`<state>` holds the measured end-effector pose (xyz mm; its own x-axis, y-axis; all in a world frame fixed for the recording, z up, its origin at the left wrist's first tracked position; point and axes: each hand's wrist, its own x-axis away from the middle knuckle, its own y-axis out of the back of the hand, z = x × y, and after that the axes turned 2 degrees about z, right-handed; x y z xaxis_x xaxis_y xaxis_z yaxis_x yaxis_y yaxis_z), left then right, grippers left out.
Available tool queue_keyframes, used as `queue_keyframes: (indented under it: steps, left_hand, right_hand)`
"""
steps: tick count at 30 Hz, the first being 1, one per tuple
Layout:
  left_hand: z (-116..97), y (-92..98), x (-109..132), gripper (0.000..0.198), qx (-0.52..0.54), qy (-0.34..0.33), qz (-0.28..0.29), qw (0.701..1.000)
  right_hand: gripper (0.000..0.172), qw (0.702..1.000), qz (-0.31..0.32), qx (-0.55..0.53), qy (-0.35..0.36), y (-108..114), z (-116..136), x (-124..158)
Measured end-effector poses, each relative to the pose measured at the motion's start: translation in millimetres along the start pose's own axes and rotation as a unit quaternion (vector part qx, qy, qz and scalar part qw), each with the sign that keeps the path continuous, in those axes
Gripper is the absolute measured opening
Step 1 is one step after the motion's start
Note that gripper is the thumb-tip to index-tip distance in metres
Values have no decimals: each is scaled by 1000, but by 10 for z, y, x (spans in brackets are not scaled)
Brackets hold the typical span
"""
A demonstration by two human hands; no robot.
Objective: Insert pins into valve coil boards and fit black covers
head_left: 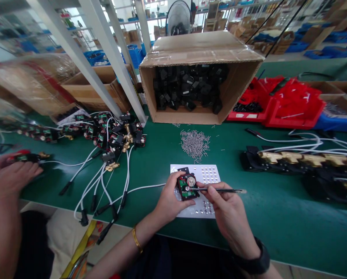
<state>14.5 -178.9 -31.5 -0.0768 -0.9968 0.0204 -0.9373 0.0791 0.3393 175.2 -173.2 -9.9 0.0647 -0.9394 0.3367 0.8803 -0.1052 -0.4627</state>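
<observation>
My left hand (168, 199) is closed around a small black module (187, 186) with a green circuit board and a round metal part, holding it over a white perforated plate (210, 173) on the green table. A white wire runs left from the module. My right hand (227, 209) pinches thin tweezers (220, 190) whose tip touches the module's round part.
A pile of small metal pins (194, 142) lies beyond the plate. An open cardboard box (191, 77) of black parts lies on its side. Wired modules (115, 135) pile at the left, where another person's hand (12, 176) works. Red bins (289, 104) and brass assemblies (304, 161) at the right.
</observation>
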Motion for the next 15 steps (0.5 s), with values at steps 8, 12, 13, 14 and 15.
queue_keyframes:
  steps: [8,12,13,14,15]
  left_hand:
    - [3,-10,12,79,8,11,4,1000]
    - [7,-18,-1,79,18,11,6,1000]
    - [7,-18,-4,79,18,12,6,1000]
    - [6,-19,-6,79,18,13,5,1000]
    - [5,-19,-8,79,17,15,4,1000]
  right_hand:
    - [20,1000,-9,11,10,-10,-20,-9]
    - [19,1000,-11,16,15,-12,-34,-10]
    - [19,1000,-12,18,16,-15,-34,-10]
    - [20,1000,-11,20,17,-19,-33,-10]
    - [20,1000,-11,23,18,-22,-33,-11]
